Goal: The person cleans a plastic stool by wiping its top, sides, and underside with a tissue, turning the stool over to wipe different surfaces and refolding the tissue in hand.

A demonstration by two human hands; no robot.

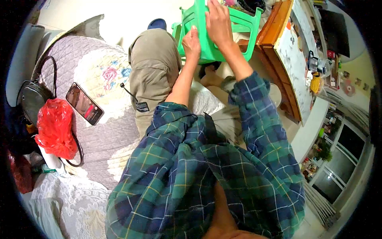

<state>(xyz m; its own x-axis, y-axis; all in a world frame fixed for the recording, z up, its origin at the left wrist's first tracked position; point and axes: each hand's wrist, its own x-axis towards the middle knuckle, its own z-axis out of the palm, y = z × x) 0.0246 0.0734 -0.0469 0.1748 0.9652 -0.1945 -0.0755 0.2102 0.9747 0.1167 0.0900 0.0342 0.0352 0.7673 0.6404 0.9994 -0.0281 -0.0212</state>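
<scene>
Green stool (205, 51) under two hands, between quilt and table

At the far left stands a grey sofa arm (30, 49). Beside it lies a black bag (34, 99), its strap looping over the quilt (61, 59), and just below that a red bag (57, 129), crumpled and shiny. A phone (84, 103) rests near both, screen up and lit. The quilt is mauve, with pale patches and a printed rose; lower down, a white lace cloth (75, 203) covers the corner.

Next comes a knee in khaki trousers (153, 63), with a dark blue slipper (157, 24) past it.

The stool is at the top centre, beyond the lap, partly cut off by the upper edge of the view. The left hand (191, 43) is at its left side, thumb up against the plastic, the other fingers mostly hidden; how firmly it grips cannot be told. The right hand (219, 24) lies over the stool further up, fingers close together and fairly straight; whether it grips or only presses cannot be told. Below the hands spreads a green and navy checked shirt (187, 171).

To the right is a wooden table (278, 75) with a marbled top, small items along its far side, and beyond it a dark screen (335, 34).
</scene>
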